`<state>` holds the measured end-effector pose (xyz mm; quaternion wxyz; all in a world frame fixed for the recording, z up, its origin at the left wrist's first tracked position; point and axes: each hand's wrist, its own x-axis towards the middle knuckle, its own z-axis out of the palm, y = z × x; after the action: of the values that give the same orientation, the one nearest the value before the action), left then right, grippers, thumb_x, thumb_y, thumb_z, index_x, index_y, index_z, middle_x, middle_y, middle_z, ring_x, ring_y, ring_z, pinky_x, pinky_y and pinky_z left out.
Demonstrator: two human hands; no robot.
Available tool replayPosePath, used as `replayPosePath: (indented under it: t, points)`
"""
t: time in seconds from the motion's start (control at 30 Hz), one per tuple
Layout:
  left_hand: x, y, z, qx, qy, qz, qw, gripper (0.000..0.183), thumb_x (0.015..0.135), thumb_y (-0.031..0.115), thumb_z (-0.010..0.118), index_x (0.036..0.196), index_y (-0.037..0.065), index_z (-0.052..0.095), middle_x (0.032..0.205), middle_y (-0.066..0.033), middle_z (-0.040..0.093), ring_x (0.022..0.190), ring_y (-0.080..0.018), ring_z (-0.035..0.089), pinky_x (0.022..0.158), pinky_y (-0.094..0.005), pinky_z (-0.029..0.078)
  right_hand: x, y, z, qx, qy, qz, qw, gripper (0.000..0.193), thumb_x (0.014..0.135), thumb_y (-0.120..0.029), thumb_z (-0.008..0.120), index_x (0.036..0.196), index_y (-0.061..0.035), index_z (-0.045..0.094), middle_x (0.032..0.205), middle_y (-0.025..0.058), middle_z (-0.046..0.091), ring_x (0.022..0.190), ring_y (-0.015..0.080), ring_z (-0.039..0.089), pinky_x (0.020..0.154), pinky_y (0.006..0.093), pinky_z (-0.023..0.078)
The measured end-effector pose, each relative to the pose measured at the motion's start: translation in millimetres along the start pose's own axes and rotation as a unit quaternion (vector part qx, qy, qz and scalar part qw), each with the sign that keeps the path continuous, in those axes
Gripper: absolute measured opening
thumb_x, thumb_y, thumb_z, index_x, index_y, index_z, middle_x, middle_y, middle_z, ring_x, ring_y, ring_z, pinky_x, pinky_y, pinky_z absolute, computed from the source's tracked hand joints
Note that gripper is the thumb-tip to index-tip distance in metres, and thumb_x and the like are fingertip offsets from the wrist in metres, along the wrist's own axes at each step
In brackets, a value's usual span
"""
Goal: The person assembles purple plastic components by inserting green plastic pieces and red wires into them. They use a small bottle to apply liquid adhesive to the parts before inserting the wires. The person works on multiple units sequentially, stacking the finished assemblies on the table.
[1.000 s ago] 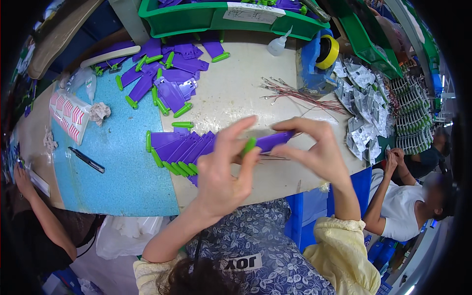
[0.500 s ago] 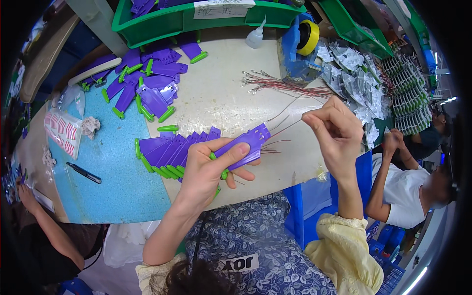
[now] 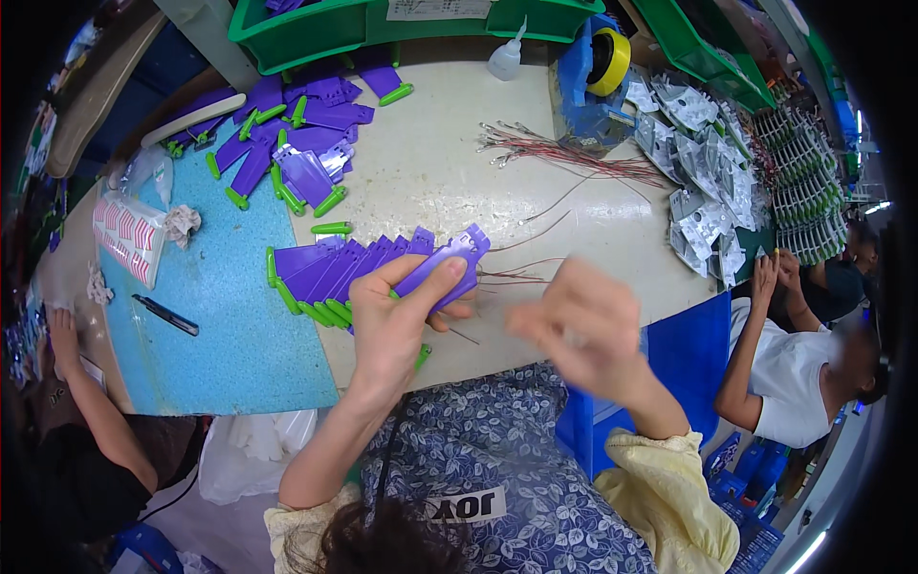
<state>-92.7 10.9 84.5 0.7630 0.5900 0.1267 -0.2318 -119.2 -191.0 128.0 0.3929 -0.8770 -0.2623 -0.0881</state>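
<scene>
My left hand (image 3: 397, 316) grips a flat purple plastic piece (image 3: 442, 273) between thumb and fingers, tilted up over the table. Thin red wires (image 3: 516, 273) show just right of this piece; whether they join it I cannot tell. My right hand (image 3: 588, 325) is apart from it, low to the right, its fingers smeared by motion. Left of my left hand, a fanned row of purple pieces with green ends (image 3: 330, 273) lies overlapping. Beyond my hands lies a bundle of red wires with metal tips (image 3: 574, 161).
Loose purple pieces (image 3: 311, 172) are heaped far left. A blue mat (image 3: 229, 316) holds a black pen (image 3: 164, 316). Behind stand a green bin (image 3: 335, 43), a white squeeze bottle (image 3: 505, 62) and a tape dispenser (image 3: 585, 110). Silvery packets (image 3: 708, 163) lie right; people sit at both sides.
My right hand has dropped down and left, away from the wire it was near. My left hand has shifted slightly left with the purple piece, which now tilts more upright.
</scene>
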Motion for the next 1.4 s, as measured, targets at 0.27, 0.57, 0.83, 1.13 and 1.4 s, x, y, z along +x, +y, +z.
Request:
replayPosePath:
  t: [0.27, 0.57, 0.83, 1.13, 1.4]
  points:
    - [-18, -2, 10, 0.172, 0.026, 0.249, 0.953, 0.034, 0.082, 0.007, 0.082, 0.112, 0.000, 0.068, 0.082, -0.0112, 0.074, 0.074, -0.0159, 0.075, 0.062, -0.0268, 0.054, 3, 19, 2, 0.153, -0.041, 0.188, 0.969, 0.025, 0.084, -0.003, 0.077, 0.106, 0.0033, 0.069, 0.100, 0.0111, 0.071, 0.084, 0.0188, 0.067, 0.079, 0.0278, 0.051]
    - [-32, 7, 13, 0.343, 0.007, 0.477, 0.809, 0.012, 0.080, 0.004, 0.076, 0.088, -0.004, 0.070, 0.069, -0.0117, 0.062, 0.052, -0.0246, 0.058, 0.049, -0.0333, 0.044, -32, 21, 32, 0.446, 0.050, 0.280, 0.848, 0.015, 0.095, 0.001, 0.067, 0.109, 0.0045, 0.062, 0.105, 0.0076, 0.064, 0.096, 0.0134, 0.064, 0.086, 0.0286, 0.052]
    - [-28, 0, 5, 0.367, 0.019, 0.547, 0.752, 0.014, 0.076, 0.006, 0.076, 0.082, -0.006, 0.071, 0.065, -0.0127, 0.062, 0.049, -0.0232, 0.059, 0.047, -0.0316, 0.045, -41, 17, 51, 0.493, 0.053, 0.273, 0.824, 0.015, 0.095, 0.000, 0.067, 0.109, 0.0036, 0.061, 0.107, 0.0083, 0.064, 0.099, 0.0138, 0.063, 0.088, 0.0297, 0.052]
    - [-17, -7, 10, 0.329, 0.015, 0.527, 0.784, 0.016, 0.079, 0.001, 0.073, 0.094, -0.007, 0.073, 0.071, -0.0137, 0.067, 0.057, -0.0246, 0.066, 0.052, -0.0312, 0.050, -44, 19, 55, 0.495, 0.081, 0.273, 0.821, 0.020, 0.096, 0.000, 0.067, 0.114, 0.0041, 0.060, 0.113, 0.0090, 0.065, 0.108, 0.0154, 0.062, 0.097, 0.0317, 0.049]
    - [-30, -3, 3, 0.301, -0.010, 0.478, 0.825, 0.017, 0.083, 0.003, 0.072, 0.098, -0.007, 0.073, 0.071, -0.0143, 0.067, 0.057, -0.0229, 0.066, 0.054, -0.0319, 0.050, -49, 23, 52, 0.426, 0.035, 0.199, 0.882, 0.019, 0.088, 0.004, 0.072, 0.107, 0.0051, 0.069, 0.105, 0.0115, 0.070, 0.100, 0.0176, 0.064, 0.089, 0.0331, 0.050]
